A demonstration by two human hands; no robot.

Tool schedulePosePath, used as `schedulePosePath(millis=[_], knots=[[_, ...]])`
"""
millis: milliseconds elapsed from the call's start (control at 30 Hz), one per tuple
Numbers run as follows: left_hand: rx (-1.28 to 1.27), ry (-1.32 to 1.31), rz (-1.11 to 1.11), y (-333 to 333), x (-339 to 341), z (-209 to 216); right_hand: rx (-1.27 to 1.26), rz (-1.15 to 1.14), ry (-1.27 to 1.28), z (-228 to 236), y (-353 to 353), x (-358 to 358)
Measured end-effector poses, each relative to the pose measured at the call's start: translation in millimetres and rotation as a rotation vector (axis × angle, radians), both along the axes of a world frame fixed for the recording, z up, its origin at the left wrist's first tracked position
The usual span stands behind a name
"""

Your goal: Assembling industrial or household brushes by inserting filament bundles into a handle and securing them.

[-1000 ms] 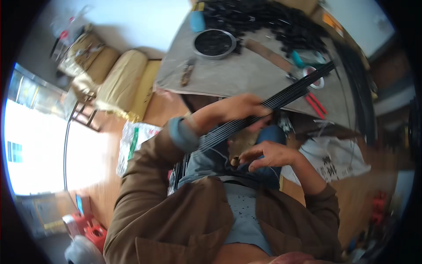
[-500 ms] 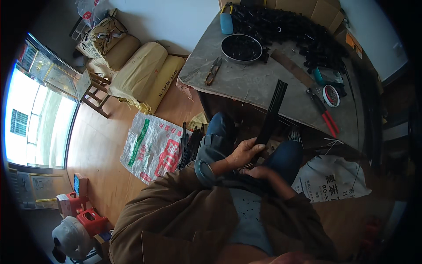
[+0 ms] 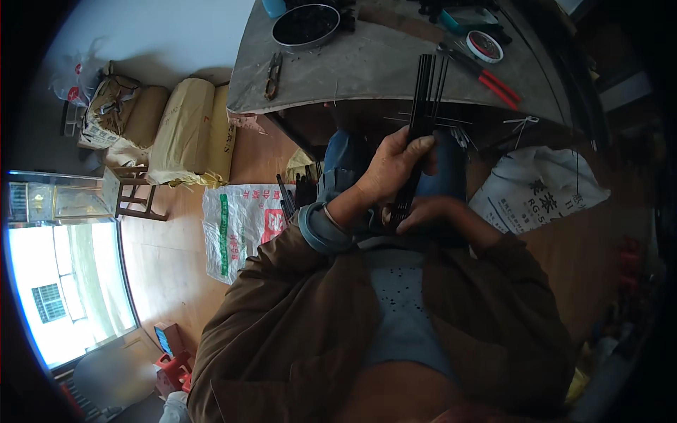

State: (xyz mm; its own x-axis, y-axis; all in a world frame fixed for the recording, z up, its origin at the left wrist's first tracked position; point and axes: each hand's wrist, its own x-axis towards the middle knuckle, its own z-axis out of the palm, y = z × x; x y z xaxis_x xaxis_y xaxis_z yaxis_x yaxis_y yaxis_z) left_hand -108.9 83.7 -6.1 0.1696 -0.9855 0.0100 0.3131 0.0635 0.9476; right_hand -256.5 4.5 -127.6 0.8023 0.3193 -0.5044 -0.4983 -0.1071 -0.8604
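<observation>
A bundle of thin black rods [image 3: 423, 88] stands nearly upright in front of me, its top ends over the table's near edge. My left hand [image 3: 395, 166] is closed round the middle of the bundle, with the thumb lying across the rods. Lower down, my right hand [image 3: 423, 210] has its fingers curled at the bundle's bottom end, partly in shadow. A few rods splay apart at the top right of the bundle. More black rods [image 3: 303, 190] stand beside my left knee.
The grey table [image 3: 338, 74] holds a round pan [image 3: 307, 27] of small black pieces, scissors [image 3: 273, 76], red-handled pliers [image 3: 497, 88] and a white round tin [image 3: 485, 46]. A printed white sack [image 3: 539, 187] lies at right; wrapped rolls [image 3: 187, 127] and a wooden stool [image 3: 134, 194] stand left.
The view has shifted, so the table sits higher in the picture. The bundle is more upright, and its top ends have spread apart. Both hands remain on it.
</observation>
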Motion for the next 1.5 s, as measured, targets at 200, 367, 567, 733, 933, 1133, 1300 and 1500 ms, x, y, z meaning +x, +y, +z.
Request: schedulePosePath(millis=[200, 367, 567, 733, 933, 1133, 1300, 1500], knots=[[-0.065, -0.035, -0.043, -5, -35, 6, 0.020, -0.771, -0.631, 154, -135, -16], [0.015, 0.218, -0.176, -10, -32, 7, -0.117, -0.370, -1.026, 252, -86, 21], [0.079, 0.153, -0.016, -6, -12, -26, 0.334, -0.254, -1.164, 256, -35, 13], [0.129, 0.427, 0.049, -2, -24, 8, -0.682, -0.833, -0.505, 186, -75, -18], [0.122, 0.478, 0.022, -4, -24, 9, -0.770, -0.751, -0.443, 177, -81, -11], [0.139, 0.483, 0.014, -3, -18, 8, -0.606, -0.827, -0.452, 174, -79, -3], [0.018, 0.095, 0.083, -4, -15, 4, -0.194, -0.678, -0.213, 144, -97, -22], [-0.015, -0.089, 0.046, -10, -5, 2, -0.073, -0.365, -0.289, 105, -44, 3]])
